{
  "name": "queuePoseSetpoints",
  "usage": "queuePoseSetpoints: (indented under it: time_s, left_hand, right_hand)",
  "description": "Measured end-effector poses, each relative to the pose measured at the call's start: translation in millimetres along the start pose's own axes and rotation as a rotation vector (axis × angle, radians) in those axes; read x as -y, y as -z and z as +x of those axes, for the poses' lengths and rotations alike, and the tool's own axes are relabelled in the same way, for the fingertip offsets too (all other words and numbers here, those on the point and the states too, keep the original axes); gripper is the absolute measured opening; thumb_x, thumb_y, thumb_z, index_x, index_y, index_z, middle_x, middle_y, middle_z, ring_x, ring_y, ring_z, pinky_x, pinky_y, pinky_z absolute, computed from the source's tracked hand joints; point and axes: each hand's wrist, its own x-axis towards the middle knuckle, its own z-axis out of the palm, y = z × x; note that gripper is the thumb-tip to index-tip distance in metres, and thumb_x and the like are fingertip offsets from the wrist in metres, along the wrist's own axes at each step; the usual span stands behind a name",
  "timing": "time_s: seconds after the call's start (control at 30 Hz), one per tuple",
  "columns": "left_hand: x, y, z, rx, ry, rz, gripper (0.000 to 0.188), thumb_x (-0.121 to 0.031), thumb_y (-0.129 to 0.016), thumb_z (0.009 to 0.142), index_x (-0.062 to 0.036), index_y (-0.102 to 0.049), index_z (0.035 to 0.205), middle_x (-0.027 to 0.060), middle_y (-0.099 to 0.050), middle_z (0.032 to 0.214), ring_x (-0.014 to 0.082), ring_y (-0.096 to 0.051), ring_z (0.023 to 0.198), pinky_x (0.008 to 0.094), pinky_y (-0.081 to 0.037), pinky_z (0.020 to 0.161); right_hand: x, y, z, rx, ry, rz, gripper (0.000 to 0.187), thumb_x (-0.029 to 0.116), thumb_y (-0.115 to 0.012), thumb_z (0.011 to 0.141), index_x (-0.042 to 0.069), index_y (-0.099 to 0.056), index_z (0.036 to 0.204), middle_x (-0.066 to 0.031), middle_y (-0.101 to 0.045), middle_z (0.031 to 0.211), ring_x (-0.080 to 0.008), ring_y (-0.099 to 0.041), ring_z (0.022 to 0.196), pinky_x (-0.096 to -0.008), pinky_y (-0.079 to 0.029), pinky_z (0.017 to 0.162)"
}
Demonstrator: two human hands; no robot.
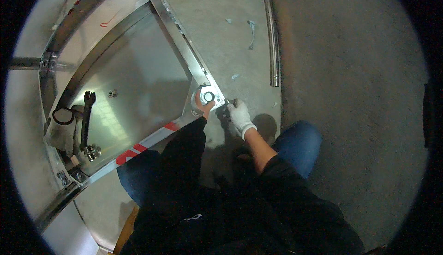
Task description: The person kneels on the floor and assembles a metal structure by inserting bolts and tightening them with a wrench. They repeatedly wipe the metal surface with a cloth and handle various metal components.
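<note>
A large metal frame [177,36] with a sheet-metal panel [152,66] lies in front of me on the left. At its near right corner sits a round silver fitting [209,96] with a hole in the middle. My bare left hand [206,107] curls round this fitting, thumb on its near side. Just right of the corner, my right hand [240,116] wears a white glove. Its fingers are pinched together by the corner's tip, and what lies between them is too small to name.
An open-ended wrench [86,121], a dark ring [63,115], a grey cloth [61,135] and metal fittings [92,152] lie on the panel's left side. Red-white tape [134,152] marks the near edge. A metal tube [273,47] lies on the floor beside a dark mat [346,70].
</note>
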Motion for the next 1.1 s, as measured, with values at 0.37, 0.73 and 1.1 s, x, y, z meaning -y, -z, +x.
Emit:
queuePoseSetpoints:
  time_s: [0.37,0.73,1.1]
  left_hand:
    - [-21.3,8.1,4.2,0.072,-0.093,0.018,0.056,-0.023,-0.076,0.061,-0.0028,-0.053,0.107,0.0123,-0.058,0.099,0.0267,-0.055,0.094,0.0388,-0.043,0.083]
    - [-30.4,13.0,5.3,0.112,-0.152,-0.072,0.039,-0.010,-0.068,0.070,-0.0021,-0.055,0.106,0.0069,-0.061,0.093,0.0184,-0.058,0.086,0.0331,-0.047,0.076]
    - [-18.4,8.1,8.1,0.153,-0.017,0.051,0.064,-0.029,-0.080,0.061,-0.0039,-0.052,0.112,0.0128,-0.056,0.109,0.0289,-0.052,0.103,0.0392,-0.041,0.090]
  right_hand:
    - [-59.6,-14.7,43.8,-0.103,0.336,-0.243,0.017,0.011,-0.051,0.089,-0.003,-0.053,0.099,-0.0095,-0.061,0.073,-0.0172,-0.058,0.061,-0.0313,-0.045,0.056]
    - [-30.4,-20.1,17.4,-0.127,0.246,-0.288,0.021,0.016,-0.055,0.086,-0.003,-0.055,0.096,-0.0168,-0.063,0.081,-0.0278,-0.061,0.075,-0.0368,-0.046,0.069]
    - [-13.4,-24.4,4.6,-0.152,0.254,-0.487,0.026,0.020,-0.053,0.086,0.001,-0.057,0.103,-0.0243,-0.062,0.090,-0.0394,-0.060,0.088,-0.0446,-0.046,0.077]
